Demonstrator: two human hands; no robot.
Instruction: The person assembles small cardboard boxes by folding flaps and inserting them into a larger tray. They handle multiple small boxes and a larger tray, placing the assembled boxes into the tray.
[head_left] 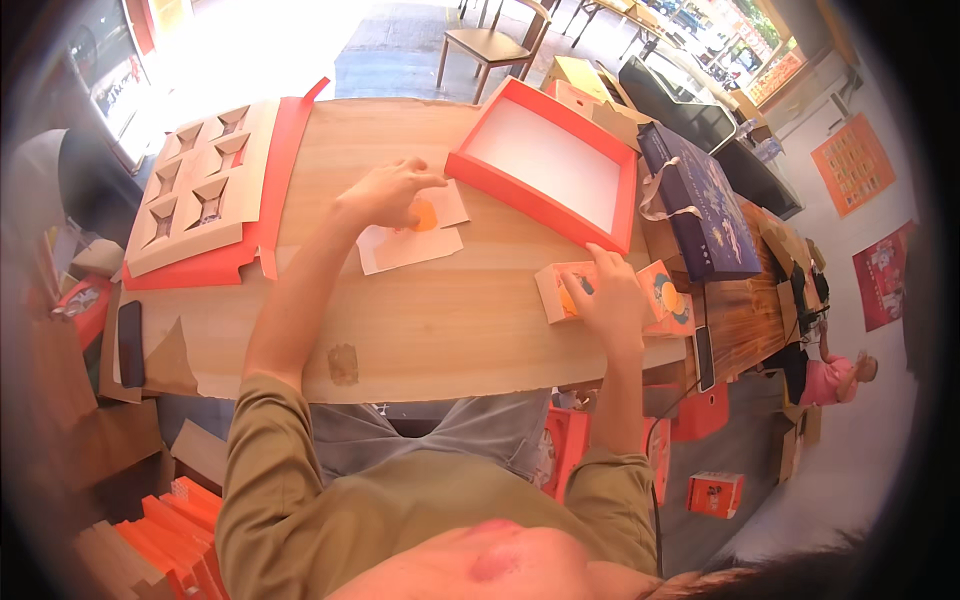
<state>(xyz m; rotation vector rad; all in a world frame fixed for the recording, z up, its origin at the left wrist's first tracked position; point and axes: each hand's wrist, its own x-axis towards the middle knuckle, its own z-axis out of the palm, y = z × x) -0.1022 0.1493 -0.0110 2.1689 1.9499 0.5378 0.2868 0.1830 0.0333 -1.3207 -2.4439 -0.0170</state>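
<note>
My left hand (pixel 390 195) hovers over or touches a flat white card piece (pixel 435 250) with an orange round print, in the middle of the table. Its fingers are apart, with the thumb pointing down at the card. To the right, my right hand (pixel 612 300) rests over two small printed boxes, its fingers spread. One small orange-and-white box (pixel 558 292) shows left of its thumb. The other small box (pixel 668 298), with a round yellow picture, lies right of the hand. Whether the fingertips press on either box is hard to see.
An open red tray box (pixel 545 155) with a white inside lies at the far right. At the left lies a tan insert (pixel 205 185) with several square holes, over red card (pixel 285 150). A dark blue gift box (pixel 695 205) and two phones (pixel 130 343) sit by the edges.
</note>
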